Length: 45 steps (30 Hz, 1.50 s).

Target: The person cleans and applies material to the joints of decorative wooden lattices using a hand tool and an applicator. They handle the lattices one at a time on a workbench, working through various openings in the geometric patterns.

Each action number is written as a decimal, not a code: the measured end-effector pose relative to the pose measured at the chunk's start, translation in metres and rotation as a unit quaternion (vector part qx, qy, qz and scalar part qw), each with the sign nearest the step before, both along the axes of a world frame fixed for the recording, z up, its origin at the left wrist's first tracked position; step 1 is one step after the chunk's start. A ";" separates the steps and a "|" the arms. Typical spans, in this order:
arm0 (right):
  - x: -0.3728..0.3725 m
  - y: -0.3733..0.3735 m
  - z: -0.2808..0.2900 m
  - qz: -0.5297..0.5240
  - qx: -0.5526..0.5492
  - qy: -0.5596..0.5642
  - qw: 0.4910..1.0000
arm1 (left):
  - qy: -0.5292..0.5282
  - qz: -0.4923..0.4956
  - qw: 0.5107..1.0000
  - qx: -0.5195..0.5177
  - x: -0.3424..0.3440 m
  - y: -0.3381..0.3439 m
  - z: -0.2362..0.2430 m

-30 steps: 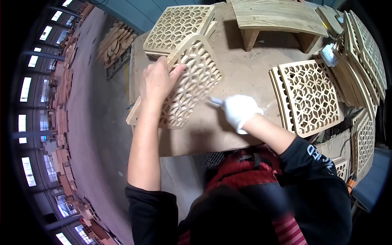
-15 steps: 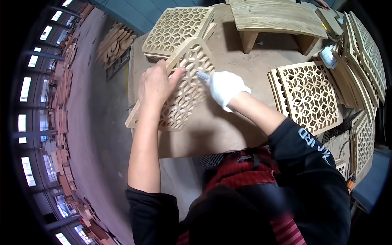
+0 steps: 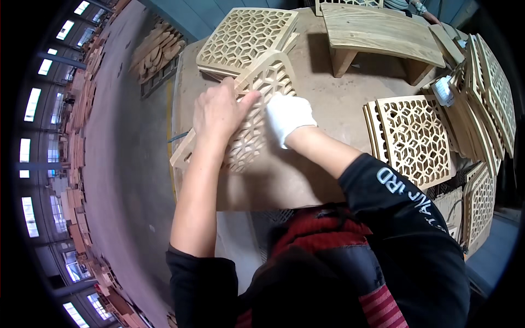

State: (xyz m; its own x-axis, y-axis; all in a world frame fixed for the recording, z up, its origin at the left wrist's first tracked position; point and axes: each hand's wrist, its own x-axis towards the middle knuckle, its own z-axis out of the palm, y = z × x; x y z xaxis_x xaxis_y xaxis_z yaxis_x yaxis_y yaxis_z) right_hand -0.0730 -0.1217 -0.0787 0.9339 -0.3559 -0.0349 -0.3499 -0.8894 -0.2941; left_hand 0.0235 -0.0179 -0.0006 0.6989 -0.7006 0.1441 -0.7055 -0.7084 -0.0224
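Note:
A pale wooden lattice panel (image 3: 253, 131) with a cut-out geometric pattern is held tilted up on edge over the table. My bare left hand (image 3: 221, 109) grips its left edge, with the thumb over the front face. My right hand (image 3: 290, 117), in a white glove, is closed and pressed up against the panel's pierced face. The slim grey tool it held a moment ago is now hidden behind the glove.
Behind the panel lies a stack of lattice panels (image 3: 246, 38). A low wooden bench (image 3: 383, 33) stands at the back, and more panels (image 3: 415, 139) are piled at the right. The brown-covered table (image 3: 322, 169) ends on the left above a floor with a pile of wooden pieces (image 3: 158, 52).
My gloved right hand has moved slightly left and closer to the panel, covering the grey tool. My left hand keeps its hold. The whole view has shifted a little.

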 end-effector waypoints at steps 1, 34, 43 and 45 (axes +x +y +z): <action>0.003 0.001 -0.003 -0.003 0.008 -0.029 1.000 | -0.002 -0.007 1.000 -0.007 0.000 -0.001 0.000; -0.023 0.012 0.011 0.021 0.236 0.085 0.968 | -0.021 0.047 0.998 -0.031 -0.018 0.010 -0.006; -0.015 0.029 0.003 0.022 0.167 0.030 0.985 | 0.030 0.057 0.997 -0.045 -0.020 0.009 -0.001; -0.026 0.029 0.000 -0.018 0.157 0.048 0.986 | 0.046 0.053 0.995 -0.064 -0.021 0.012 -0.002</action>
